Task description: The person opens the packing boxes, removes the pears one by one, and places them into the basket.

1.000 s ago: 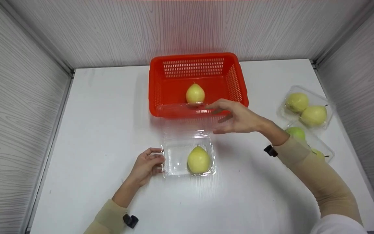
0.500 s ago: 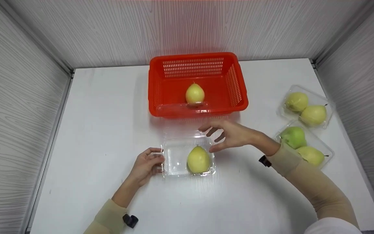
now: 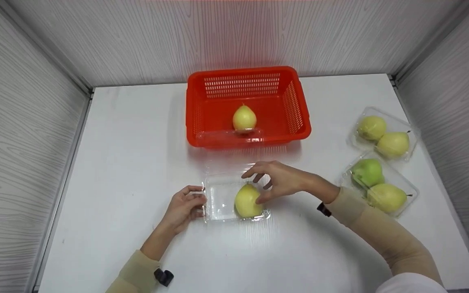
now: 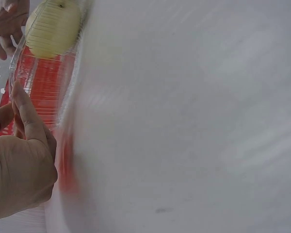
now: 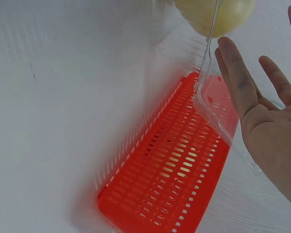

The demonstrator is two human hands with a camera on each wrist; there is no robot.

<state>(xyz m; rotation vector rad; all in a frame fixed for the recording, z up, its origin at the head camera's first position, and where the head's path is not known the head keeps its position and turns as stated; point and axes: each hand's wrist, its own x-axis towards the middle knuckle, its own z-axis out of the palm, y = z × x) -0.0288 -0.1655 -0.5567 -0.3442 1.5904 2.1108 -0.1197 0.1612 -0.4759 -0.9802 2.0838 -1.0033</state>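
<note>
A clear plastic clamshell box [image 3: 220, 200] lies in the middle of the table with its lid swung back toward the basket. One yellow pear [image 3: 246, 204] sits in its right half, the left half bare. My left hand [image 3: 183, 208] pinches the box's left edge between thumb and fingers, also visible in the left wrist view along the box wall [image 4: 63, 104]. Over the pear's right side hovers my right hand [image 3: 281, 179], thumb and fingers spread, holding nothing. The right wrist view has its fingertips [image 5: 228, 46] right by the pear [image 5: 223, 17], seen through clear plastic.
A red basket [image 3: 240, 73] stands behind the box with one yellow pear [image 3: 244, 117] inside; the lid overlaps its front rim in the head view. At the right are two clear boxes, one with two yellow pears [image 3: 393, 144], one with a green [image 3: 368, 173] and a yellow pear.
My right hand has moved from beside the raised lid, down toward the front and left, to the pear in the box. My left hand stays at the box's edge.
</note>
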